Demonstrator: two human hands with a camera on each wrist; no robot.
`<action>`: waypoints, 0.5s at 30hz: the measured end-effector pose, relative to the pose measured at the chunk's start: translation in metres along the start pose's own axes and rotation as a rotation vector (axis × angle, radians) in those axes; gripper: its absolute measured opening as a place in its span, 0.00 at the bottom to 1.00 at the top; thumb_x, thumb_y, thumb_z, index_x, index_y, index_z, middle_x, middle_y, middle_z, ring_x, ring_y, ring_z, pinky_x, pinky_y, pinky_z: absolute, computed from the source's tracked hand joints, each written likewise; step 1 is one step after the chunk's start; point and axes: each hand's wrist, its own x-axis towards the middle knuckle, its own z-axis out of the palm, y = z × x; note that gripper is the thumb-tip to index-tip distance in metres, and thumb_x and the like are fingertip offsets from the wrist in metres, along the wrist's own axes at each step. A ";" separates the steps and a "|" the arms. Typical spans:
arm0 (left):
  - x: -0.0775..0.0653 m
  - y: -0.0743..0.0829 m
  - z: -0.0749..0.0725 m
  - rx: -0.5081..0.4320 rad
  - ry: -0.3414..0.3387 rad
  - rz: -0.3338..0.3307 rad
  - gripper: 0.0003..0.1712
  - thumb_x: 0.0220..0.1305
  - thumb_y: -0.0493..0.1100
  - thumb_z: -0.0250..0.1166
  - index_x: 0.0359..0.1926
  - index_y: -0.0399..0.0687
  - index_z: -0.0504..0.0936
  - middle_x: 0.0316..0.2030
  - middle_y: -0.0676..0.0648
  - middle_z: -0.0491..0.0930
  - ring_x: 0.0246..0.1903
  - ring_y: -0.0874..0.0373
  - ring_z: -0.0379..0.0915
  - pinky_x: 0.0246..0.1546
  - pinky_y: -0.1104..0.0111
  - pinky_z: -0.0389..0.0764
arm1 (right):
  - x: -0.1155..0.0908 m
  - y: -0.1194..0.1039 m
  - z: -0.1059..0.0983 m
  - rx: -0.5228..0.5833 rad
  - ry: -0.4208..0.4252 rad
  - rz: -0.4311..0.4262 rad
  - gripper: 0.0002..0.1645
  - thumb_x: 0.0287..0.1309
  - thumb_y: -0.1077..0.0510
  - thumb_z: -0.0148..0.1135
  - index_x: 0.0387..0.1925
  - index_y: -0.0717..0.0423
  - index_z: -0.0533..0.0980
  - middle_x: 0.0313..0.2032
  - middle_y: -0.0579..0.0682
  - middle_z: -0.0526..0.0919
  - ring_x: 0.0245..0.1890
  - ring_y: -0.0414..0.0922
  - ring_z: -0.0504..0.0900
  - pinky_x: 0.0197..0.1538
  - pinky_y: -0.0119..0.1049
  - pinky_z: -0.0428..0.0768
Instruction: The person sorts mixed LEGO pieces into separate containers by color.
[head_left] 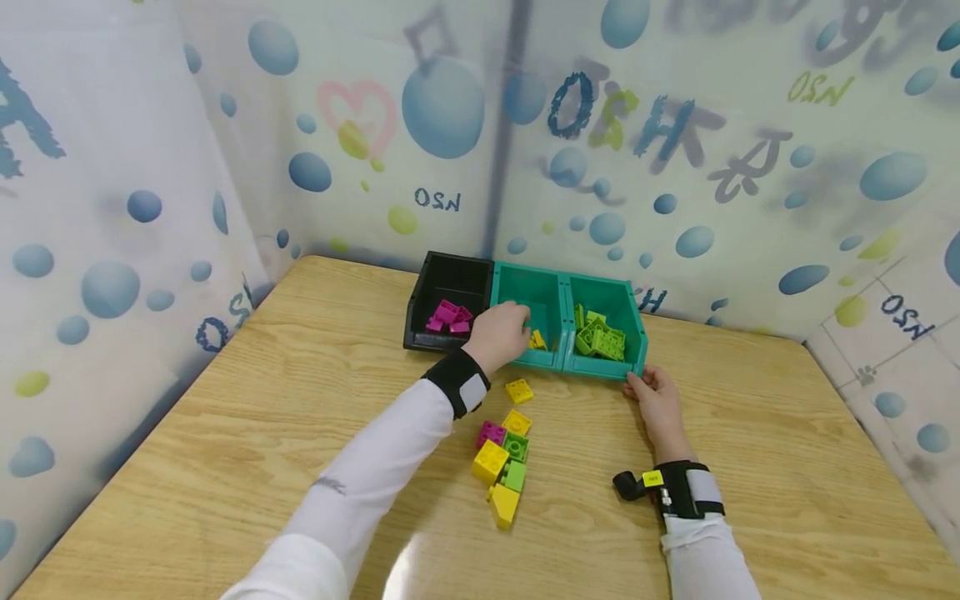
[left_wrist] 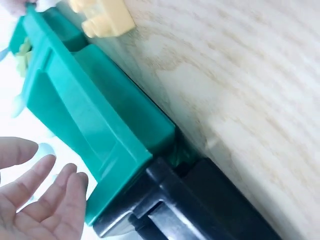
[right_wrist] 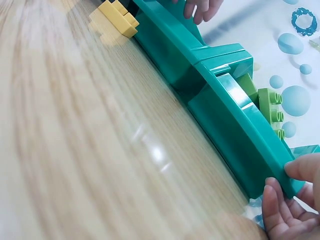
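My left hand [head_left: 498,335] is over the middle teal bin [head_left: 527,285], close to the side of the black bin [head_left: 411,321]. In the left wrist view its fingers [left_wrist: 55,195] are spread and relaxed, with nothing between them. A few small yellow bricks [head_left: 537,340] lie in the middle bin, partly hidden by this hand. My right hand [head_left: 662,410] grips the front right corner of the right teal bin [right_wrist: 235,135], thumb on the rim and fingers curled below. Light green bricks [head_left: 600,340] are heaped inside that bin.
Magenta bricks [head_left: 450,315] lie in the black bin, joined side by side with the teal ones. On the wooden table [head_left: 585,533] in front, a loose yellow brick [head_left: 518,391] lies behind a row of yellow, magenta and green bricks [head_left: 491,461]. A printed curtain [head_left: 465,200] hangs behind.
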 end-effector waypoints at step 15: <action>-0.045 -0.001 0.004 -0.226 -0.093 0.058 0.14 0.66 0.42 0.59 0.49 0.42 0.81 0.49 0.44 0.81 0.47 0.53 0.77 0.48 0.62 0.78 | -0.002 -0.003 0.000 0.018 -0.003 0.006 0.21 0.69 0.59 0.48 0.57 0.69 0.64 0.37 0.46 0.71 0.29 0.25 0.75 0.38 0.17 0.75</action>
